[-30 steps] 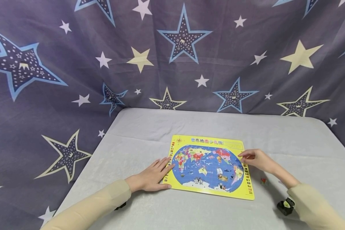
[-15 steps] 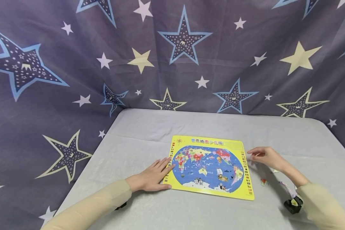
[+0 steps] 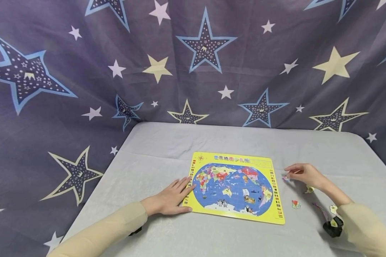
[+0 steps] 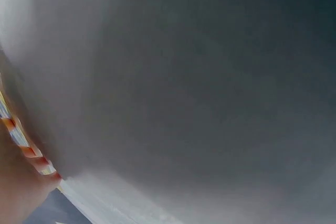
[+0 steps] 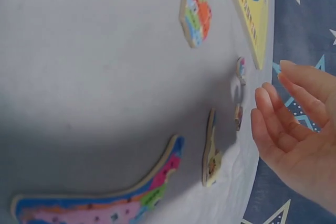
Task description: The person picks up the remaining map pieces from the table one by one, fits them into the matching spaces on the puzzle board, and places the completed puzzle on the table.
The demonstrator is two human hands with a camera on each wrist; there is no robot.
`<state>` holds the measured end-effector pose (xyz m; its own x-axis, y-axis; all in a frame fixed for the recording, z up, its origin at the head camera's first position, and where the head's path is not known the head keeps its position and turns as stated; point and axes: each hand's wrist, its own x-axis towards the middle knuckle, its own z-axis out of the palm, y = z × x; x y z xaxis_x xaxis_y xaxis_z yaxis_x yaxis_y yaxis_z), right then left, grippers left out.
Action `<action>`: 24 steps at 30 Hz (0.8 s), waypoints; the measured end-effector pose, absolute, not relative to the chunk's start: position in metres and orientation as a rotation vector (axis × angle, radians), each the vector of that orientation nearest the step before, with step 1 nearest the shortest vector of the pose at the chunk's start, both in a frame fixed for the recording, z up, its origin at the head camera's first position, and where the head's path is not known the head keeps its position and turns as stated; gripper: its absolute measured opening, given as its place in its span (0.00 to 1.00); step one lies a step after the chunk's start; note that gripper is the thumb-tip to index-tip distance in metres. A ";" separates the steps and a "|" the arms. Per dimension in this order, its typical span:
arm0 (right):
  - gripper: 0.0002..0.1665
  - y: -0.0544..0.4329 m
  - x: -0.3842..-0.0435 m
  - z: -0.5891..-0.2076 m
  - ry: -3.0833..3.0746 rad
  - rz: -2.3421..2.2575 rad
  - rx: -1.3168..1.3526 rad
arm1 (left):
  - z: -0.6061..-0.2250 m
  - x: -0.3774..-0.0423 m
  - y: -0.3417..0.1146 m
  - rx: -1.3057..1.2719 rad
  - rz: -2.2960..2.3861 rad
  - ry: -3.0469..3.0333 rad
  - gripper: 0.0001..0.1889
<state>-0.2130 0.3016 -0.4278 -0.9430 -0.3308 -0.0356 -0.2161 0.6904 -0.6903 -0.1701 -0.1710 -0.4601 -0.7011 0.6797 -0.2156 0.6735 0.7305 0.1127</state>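
A yellow-bordered world map puzzle board (image 3: 275, 218) lies flat on the table, its blue map filled with coloured pictures. My left hand (image 3: 171, 199) rests on the board's left edge with straight fingers. Just off the board's right side hovers my right hand (image 3: 305, 175), fingers bent loosely, nothing visible between them in the right wrist view. Under its fingertips is a small colourful puzzle piece (image 3: 285, 179). Nearby lie a red-and-green piece (image 3: 296, 203) and a yellowish piece (image 3: 309, 189). A long curved pink-and-blue piece (image 5: 100, 211) shows in the right wrist view.
A pale grey cloth (image 3: 161, 150) covers the table. A starred dark curtain (image 3: 212, 89) hangs behind and to the left. Black wrist cameras (image 3: 333, 227) sit below the sleeves. The left wrist view shows mostly blurred grey cloth.
My right hand has moved right, from the board's right edge to over the loose pieces, and more of them show. The left hand and the board have stayed in place.
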 end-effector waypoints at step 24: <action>0.19 0.300 -0.218 -0.442 2.716 -1.018 -0.404 | -0.459 -0.170 -0.171 1.072 0.010 2.695 0.42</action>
